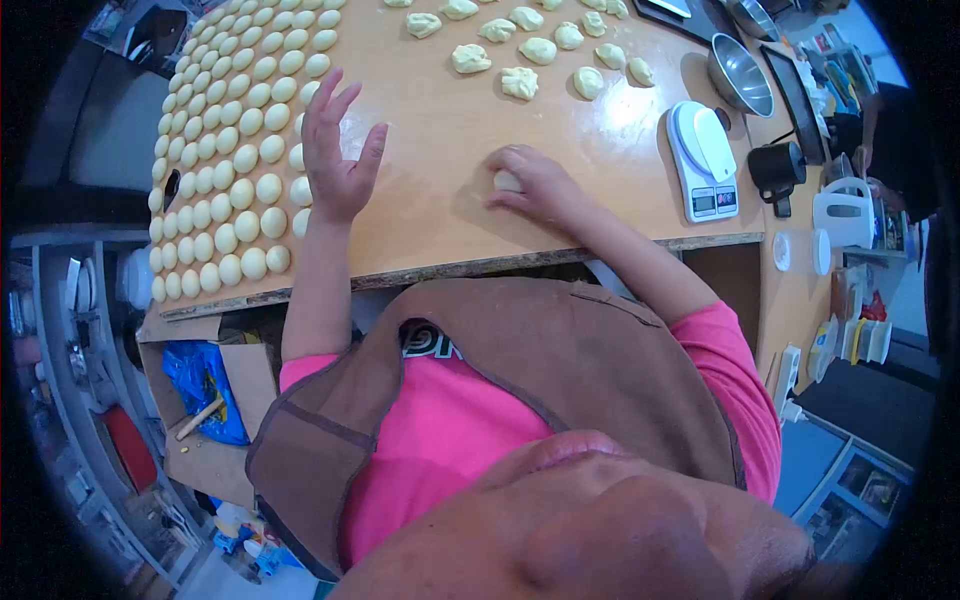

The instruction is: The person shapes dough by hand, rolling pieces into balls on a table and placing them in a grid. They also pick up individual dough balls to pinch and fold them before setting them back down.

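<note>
My right hand (540, 188) is cupped on the wooden tabletop with its fingers curled round a dough ball (507, 181), which shows pale between thumb and fingers. Raised over the table, my left hand (340, 160) is empty, its fingers and thumb spread apart. Just beside it are rows of smooth, round dough balls (227, 137), covering the table's left side. Several rougher, uneven dough pieces (520, 83) lie scattered at the far side, beyond my right hand.
A white kitchen scale (703, 155) stands at the right, near a metal bowl (741, 76) and a black pitcher (776, 172). The table's front edge (450, 268) runs close to my apron. A cardboard box (210, 440) with a blue bag sits below left. Another person (895, 150) stands at far right.
</note>
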Demonstrator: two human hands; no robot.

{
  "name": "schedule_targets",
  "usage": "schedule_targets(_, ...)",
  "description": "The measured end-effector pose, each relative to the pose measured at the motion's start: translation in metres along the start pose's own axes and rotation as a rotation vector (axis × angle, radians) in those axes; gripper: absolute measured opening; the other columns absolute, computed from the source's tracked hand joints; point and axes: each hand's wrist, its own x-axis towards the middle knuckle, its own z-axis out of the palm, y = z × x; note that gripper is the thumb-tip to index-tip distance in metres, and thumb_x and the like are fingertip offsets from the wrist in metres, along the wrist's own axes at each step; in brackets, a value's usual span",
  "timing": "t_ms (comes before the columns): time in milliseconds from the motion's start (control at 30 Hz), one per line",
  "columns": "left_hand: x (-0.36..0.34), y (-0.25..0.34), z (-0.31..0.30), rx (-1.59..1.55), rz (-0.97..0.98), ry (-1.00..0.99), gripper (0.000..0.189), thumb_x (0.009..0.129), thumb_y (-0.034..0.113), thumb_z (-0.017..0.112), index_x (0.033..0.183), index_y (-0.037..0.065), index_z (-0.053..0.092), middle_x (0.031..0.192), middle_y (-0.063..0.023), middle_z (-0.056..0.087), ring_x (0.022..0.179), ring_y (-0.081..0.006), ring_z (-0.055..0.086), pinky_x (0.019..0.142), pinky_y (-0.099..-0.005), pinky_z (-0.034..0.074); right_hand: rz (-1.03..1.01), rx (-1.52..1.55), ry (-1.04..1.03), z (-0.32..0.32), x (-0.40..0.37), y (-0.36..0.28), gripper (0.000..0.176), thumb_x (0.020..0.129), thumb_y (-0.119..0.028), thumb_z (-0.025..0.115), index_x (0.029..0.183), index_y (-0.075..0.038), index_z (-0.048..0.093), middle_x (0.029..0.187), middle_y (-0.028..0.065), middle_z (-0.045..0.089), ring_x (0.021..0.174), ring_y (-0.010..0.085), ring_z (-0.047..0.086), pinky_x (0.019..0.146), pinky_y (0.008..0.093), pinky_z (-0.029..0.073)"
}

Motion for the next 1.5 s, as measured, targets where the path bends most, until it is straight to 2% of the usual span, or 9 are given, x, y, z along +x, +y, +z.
schedule_targets(233,0.002,-0.005,-0.004,0.037,0.006,0.042,0.046,0.083,0.021,0.068,0.123,0.004,0.053,0.135,-0.017,0.048,0.123,-0.0328,0.046,0.103,-0.0429,0.035,-0.117,0.049,-0.058,-0.005,-0.024,-0.006,0.046,0.072,-0.024,0.078,0.108,-0.004,0.056,0.109,0.0127,0.06,0.102,0.03,0.058,0.087,0.0384,0.048)
schedule_targets(367,0.001,-0.001,-0.002,0.012,-0.002,0.017,0.046,0.083,0.022,0.068,0.123,0.004,0.053,0.135,-0.0171,0.048,0.123,-0.0331,0.046,0.102,-0.043,0.036,0.124,0.016,-0.039,-0.011,-0.022,0.003,0.047,0.072,-0.025,0.078,0.109,-0.004,0.056,0.108,0.0143,0.06,0.102,0.0313,0.058,0.086,0.0391,0.048)
schedule_targets(467,0.001,-0.001,-0.001,0.017,0.026,0.023,0.046,0.083,0.022,0.068,0.123,0.004,0.054,0.135,-0.0174,0.047,0.123,-0.0331,0.046,0.102,-0.0429,0.036,-0.054,0.053,0.045,0.0,0.005,-0.005,0.043,0.078,-0.028,0.072,0.109,-0.004,0.054,0.104,0.0142,0.059,0.1,0.034,0.056,0.085,0.0407,0.047)
schedule_targets(700,0.003,0.0,-0.009,0.016,-0.02,0.011,0.047,0.084,0.016,0.067,0.127,0.005,0.05,0.137,-0.0166,0.046,0.129,-0.0308,0.041,0.106,-0.0417,0.034,-0.153,0.034,0.0,-0.002,-0.029,0.0,0.045,0.075,-0.026,0.076,0.108,-0.003,0.055,0.106,0.0147,0.06,0.099,0.0332,0.058,0.086,0.0378,0.047)
schedule_targets(800,0.003,0.003,-0.007,0.009,-0.009,-0.009,0.047,0.084,0.016,0.067,0.126,0.005,0.05,0.137,-0.0166,0.046,0.129,-0.0309,0.041,0.106,-0.0417,0.034,0.044,-0.014,-0.035,-0.014,-0.021,0.002,0.045,0.074,-0.025,0.076,0.107,-0.003,0.056,0.107,0.014,0.06,0.099,0.0334,0.058,0.086,0.0383,0.047)
schedule_targets(900,0.001,0.001,-0.001,0.005,0.006,-0.003,0.046,0.083,0.018,0.068,0.125,0.004,0.051,0.136,-0.0171,0.046,0.126,-0.0319,0.043,0.104,-0.0421,0.035,0.005,0.05,-0.012,-0.008,0.006,-0.014,0.046,0.073,-0.025,0.077,0.107,-0.003,0.056,0.107,0.0142,0.06,0.1,0.0335,0.058,0.087,0.0393,0.047)
schedule_targets(1100,0.004,0.001,-0.009,0.028,-0.021,0.019,0.046,0.084,0.016,0.067,0.125,0.005,0.051,0.137,-0.0166,0.046,0.129,-0.0312,0.042,0.106,-0.042,0.034,-0.064,0.074,-0.146,-0.001,-0.017,-0.008,0.05,0.07,-0.026,0.08,0.109,-0.005,0.055,0.121,0.0131,0.057,0.112,0.0325,0.054,0.093,0.0394,0.046)
schedule_targets(1200,0.003,0.003,-0.006,0.014,-0.009,-0.004,0.046,0.084,0.015,0.067,0.125,0.004,0.051,0.137,-0.0168,0.046,0.129,-0.0312,0.041,0.107,-0.0421,0.034,-0.052,0.111,0.087,-0.009,-0.019,-0.007,0.061,0.068,-0.029,0.082,0.116,-0.008,0.051,0.133,0.0135,0.05,0.123,0.0321,0.048,0.1,0.0412,0.042)
schedule_targets(1500,0.003,0.002,-0.006,-0.014,-0.022,0.006,0.046,0.085,0.017,0.066,0.126,0.004,0.05,0.137,-0.0172,0.045,0.129,-0.0311,0.041,0.107,-0.042,0.033,-0.076,0.126,0.206,-0.005,-0.015,-0.001,0.062,0.07,-0.032,0.08,0.119,-0.009,0.05,0.133,0.0136,0.049,0.121,0.0323,0.048,0.101,0.0419,0.041)
